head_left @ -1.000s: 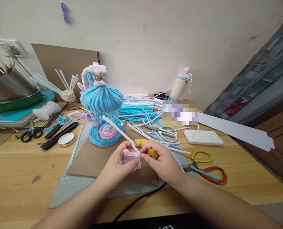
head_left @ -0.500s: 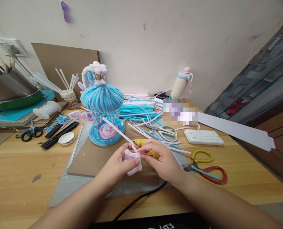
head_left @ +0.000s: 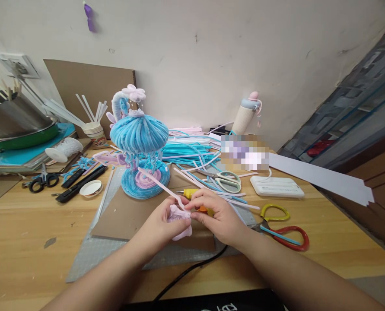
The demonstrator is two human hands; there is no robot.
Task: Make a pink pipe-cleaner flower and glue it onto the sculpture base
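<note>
Left hand: clamped on the pink piece, thumb in front, fingers behind.
Right hand: right up against the left, thumb and forefinger at the piece's right edge. I can't tell if they grip it or only touch.
Pink piece: ruffled, held between both hands above the brown board.
Pink strip: slants up and left from the top of the piece, toward the blue ornament.
Yellow tool: just beyond my right fingers, partly hidden by them, metal tip pointing left.
Board: tilted across the gray mat.
Black cable: curves over the near edge of the mat.
Blue ornament: upright past the left hand, ribbed dome over a coiled blue and pink base.
Red-and-yellow scissors: right of the right forearm, a thin blue strip across the red handle.
Green-handled scissors: beyond the right hand, among loose strips.
White box: farther right, flat on the table.
Bottle: at the back, near the wall.
</note>
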